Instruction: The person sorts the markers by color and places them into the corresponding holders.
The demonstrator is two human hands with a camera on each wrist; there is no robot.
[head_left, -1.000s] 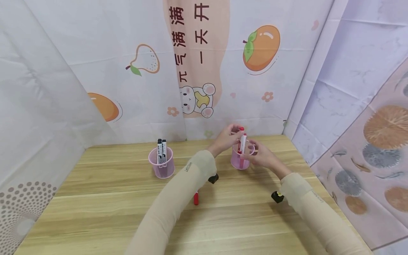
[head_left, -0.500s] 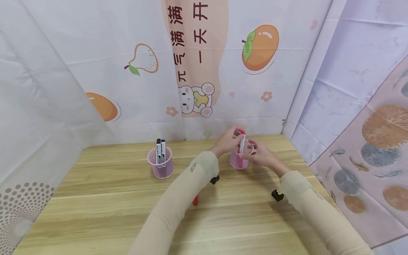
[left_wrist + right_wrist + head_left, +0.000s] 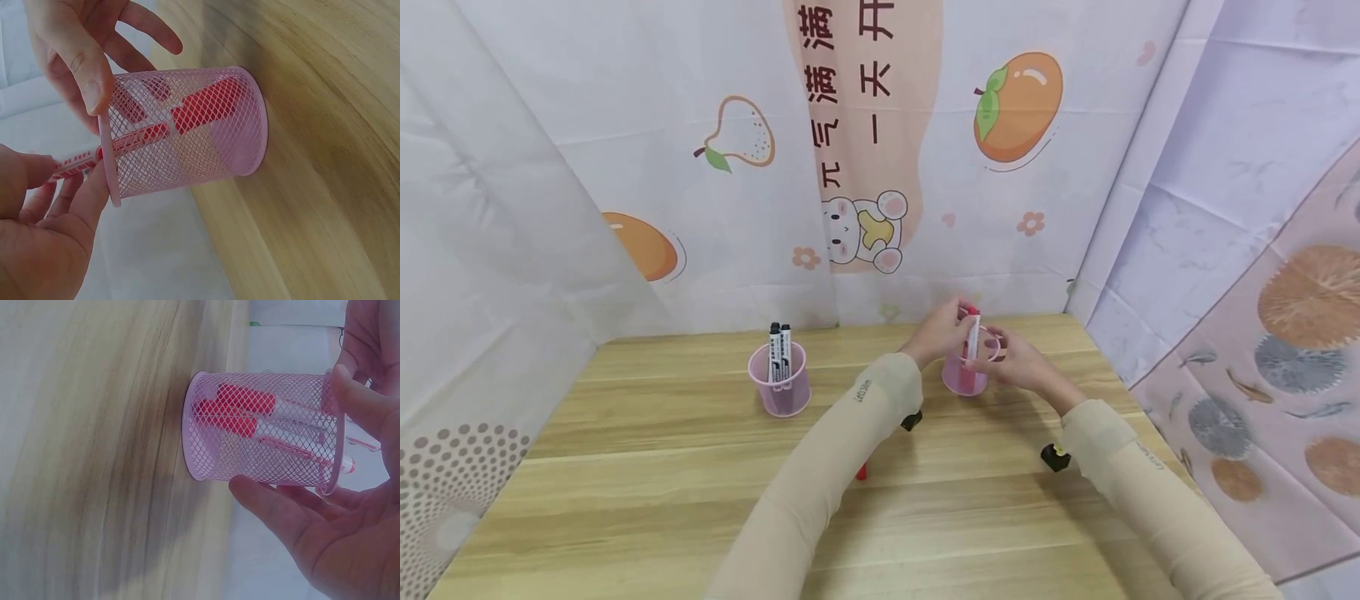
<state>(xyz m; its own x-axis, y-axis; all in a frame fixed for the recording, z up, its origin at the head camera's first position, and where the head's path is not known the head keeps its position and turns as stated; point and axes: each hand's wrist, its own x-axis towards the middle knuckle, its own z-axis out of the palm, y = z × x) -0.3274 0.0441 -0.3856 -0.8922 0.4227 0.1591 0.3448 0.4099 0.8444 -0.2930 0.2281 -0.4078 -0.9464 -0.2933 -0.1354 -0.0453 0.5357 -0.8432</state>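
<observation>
A pink mesh pen cup (image 3: pixel 958 379) stands upright at the back right of the table. In it are red-and-white markers (image 3: pixel 290 447) with their red caps down, seen through the mesh in the right wrist view. My left hand (image 3: pixel 942 332) pinches the upper end of one marker (image 3: pixel 75 164) at the cup's mouth. My right hand (image 3: pixel 1021 364) steadies the same cup, thumb on its rim and other fingers round the side. In the left wrist view, the right hand's thumb (image 3: pixel 92 94) lies against the rim.
Another pink mesh cup (image 3: pixel 788 398) with black-capped white markers (image 3: pixel 779 354) stands to the left. A red marker end (image 3: pixel 861 472) shows on the table beside my left sleeve, which hides the rest. A patterned curtain (image 3: pixel 737 208) hangs behind the table.
The marker in my left hand has gone lower into the cup, and the hand has come down slightly with it. My right hand has stayed on the cup.
</observation>
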